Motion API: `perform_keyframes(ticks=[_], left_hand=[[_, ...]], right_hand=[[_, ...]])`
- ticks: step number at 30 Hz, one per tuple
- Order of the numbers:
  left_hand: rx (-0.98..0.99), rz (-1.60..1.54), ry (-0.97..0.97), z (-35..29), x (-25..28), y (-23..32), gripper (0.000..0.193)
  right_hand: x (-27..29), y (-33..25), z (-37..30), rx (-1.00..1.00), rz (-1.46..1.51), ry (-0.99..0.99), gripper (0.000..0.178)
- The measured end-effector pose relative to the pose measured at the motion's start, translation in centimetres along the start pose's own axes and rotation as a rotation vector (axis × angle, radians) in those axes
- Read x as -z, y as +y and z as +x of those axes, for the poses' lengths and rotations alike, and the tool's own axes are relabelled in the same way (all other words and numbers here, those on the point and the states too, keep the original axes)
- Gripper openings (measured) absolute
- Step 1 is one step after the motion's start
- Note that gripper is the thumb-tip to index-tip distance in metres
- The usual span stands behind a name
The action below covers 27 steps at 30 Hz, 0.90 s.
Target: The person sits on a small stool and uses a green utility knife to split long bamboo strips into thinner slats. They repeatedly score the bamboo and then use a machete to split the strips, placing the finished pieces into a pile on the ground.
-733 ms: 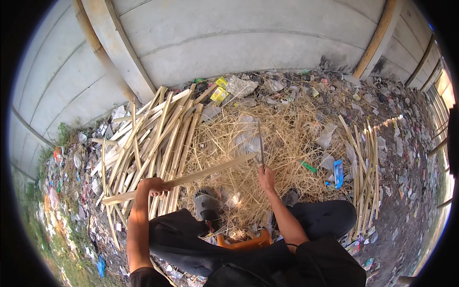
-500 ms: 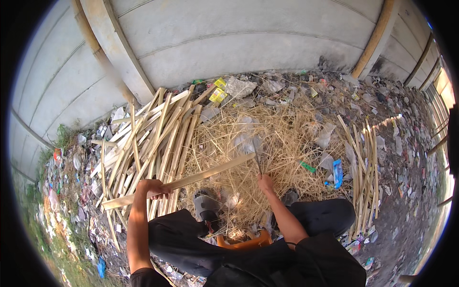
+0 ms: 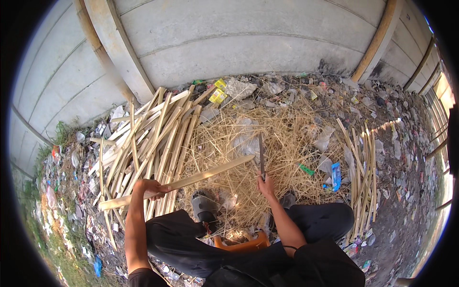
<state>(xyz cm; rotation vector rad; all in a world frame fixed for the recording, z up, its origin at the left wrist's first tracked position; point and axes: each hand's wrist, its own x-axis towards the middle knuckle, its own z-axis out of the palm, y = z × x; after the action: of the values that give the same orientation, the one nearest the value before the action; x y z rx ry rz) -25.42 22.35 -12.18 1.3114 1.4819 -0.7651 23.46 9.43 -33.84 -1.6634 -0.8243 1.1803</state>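
The left grip (image 3: 154, 189) is closed around the wooden strip (image 3: 215, 171), which slants above the straw (image 3: 229, 138); the right grip (image 3: 266, 185) holds the knife (image 3: 261, 150). The strip seems light, stiff, perhaps splintery; behind its middle is the safer hold.

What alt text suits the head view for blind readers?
A person's left hand grips a long pale strip; the right hand holds a knife pointing away, close to the strip's far end. Straw-like shavings lie between a larger pile of strips at left and a smaller pile at right.
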Motion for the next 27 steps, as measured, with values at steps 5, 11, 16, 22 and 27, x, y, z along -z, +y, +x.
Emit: perform_keyframes(ticks=[5, 11, 16, 22, 27], left_hand=[[-0.045, -0.074, -0.034, -0.9, 0.1, 1.4, 0.061], [-0.187, -0.21, 0.011, 0.0, 0.2, 0.2, 0.053], [-0.097, -0.183, 0.006, 1.7, 1.3, -0.8, 0.053], [-0.094, -0.028, 0.216, 0.4, 0.2, 0.7, 0.062], [-0.045, -0.031, 0.252, 1.8, 0.9, -0.1, 0.073]], right_hand=[[0.6, 4.1, 0.7, -0.202, 0.103, -0.082, 0.025], [-0.8, 3.2, -0.3, -0.056, 0.16, 0.078, 0.024], [-1.9, 3.3, -0.3, -0.022, -0.188, 0.16, 0.025], [0.5, 2.5, 0.1, -0.247, 0.068, -0.092, 0.023], [0.3, 1.5, -1.2, -0.136, 0.306, -0.142, 0.024]])
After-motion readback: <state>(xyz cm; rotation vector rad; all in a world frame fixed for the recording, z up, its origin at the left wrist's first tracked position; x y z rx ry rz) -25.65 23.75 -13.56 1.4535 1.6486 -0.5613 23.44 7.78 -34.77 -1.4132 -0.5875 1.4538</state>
